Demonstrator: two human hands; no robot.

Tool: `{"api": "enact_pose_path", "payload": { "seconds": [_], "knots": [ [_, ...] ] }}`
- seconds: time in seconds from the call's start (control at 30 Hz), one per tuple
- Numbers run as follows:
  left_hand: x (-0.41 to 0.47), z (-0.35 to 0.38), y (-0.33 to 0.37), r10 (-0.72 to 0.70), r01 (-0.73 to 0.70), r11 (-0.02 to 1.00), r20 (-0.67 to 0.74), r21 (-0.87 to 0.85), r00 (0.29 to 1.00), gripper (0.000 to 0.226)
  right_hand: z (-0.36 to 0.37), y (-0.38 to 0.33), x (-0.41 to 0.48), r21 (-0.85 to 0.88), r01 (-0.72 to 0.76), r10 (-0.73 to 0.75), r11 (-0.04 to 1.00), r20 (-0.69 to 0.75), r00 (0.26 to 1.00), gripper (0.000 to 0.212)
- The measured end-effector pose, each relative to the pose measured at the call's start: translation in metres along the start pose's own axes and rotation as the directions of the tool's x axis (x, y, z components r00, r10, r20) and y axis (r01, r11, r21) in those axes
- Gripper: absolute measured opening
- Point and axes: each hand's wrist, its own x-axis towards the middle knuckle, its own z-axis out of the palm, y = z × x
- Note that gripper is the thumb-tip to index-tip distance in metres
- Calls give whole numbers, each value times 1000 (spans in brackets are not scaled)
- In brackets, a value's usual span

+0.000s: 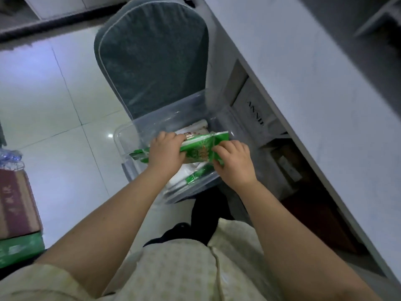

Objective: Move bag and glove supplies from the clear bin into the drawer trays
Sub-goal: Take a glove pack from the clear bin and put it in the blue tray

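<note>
Curling left hand (166, 152) fingers over the left end of the green pack (198, 153), pinching its right end with right hand (235, 162), probably steadying the floppy pack inside the bin (121, 137) on the chair (152, 61) before carrying it right towards the drawer (272, 139)

Glossy pale floor tiles (54, 101) with thin grout lines fill the left half; a small glint of light (110, 135) lies on them near the centre. A grey-green cushioned chair (152, 61) with pale piping stands at the far centre. A white table (314, 83) runs diagonally along the right; beneath it sit a white box lettered "ANNIE" (253, 111) and a brown box (286, 161). At the near left, a red-brown carton (17, 203) rests on a green pack (19, 248).
</note>
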Motion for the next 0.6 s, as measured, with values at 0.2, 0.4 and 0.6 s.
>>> {"api": "enact_pose_path", "payload": {
  "seconds": [0.2, 0.4, 0.6],
  "knots": [
    [-43, -41, 53, 172, -176, 984, -104, -28, 980, 34, -49, -11, -82, -68, -163, 147, 984, -203, 968, 23],
    [-69, -71, 151, 439, -446, 895, -203, 17, 875, 34, -107, 5, -163, -116, -332, 269, 936, -372, 888, 24],
    [-126, -67, 291, 677, -696, 718, -249, 15, 692, 40, -169, 31, -284, -130, -504, 351, 854, -569, 743, 20]
  ]
}}
